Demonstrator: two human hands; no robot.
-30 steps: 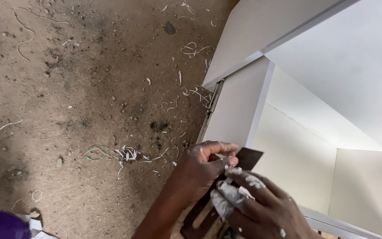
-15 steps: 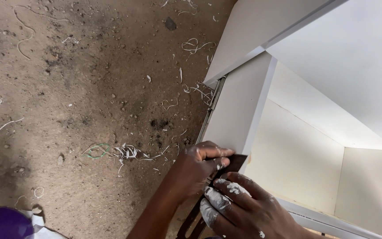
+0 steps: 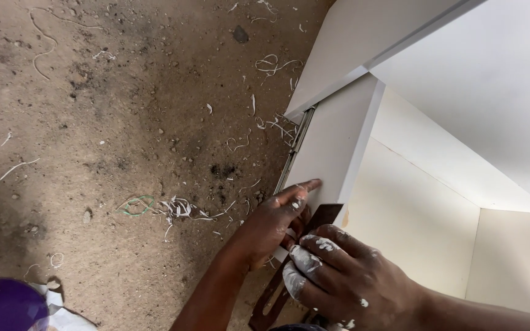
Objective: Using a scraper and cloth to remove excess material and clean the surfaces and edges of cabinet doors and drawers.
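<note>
Hands [image 3: 314,257] press scraper [image 3: 320,217], seemingly, on panel [image 3: 332,141].

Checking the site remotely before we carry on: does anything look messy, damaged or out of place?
White shavings and curled strips litter the dirt floor beside the white cabinet panel. Both hands, left and right, are smeared with white filler. The panel itself shows no visible damage.

The cabinet panel [image 3: 332,147] looks smooth, matt white painted board. The scraper blade [image 3: 323,216] is dull, dark, rusty metal. The floor [image 3: 124,122] is rough, gritty concrete.
</note>
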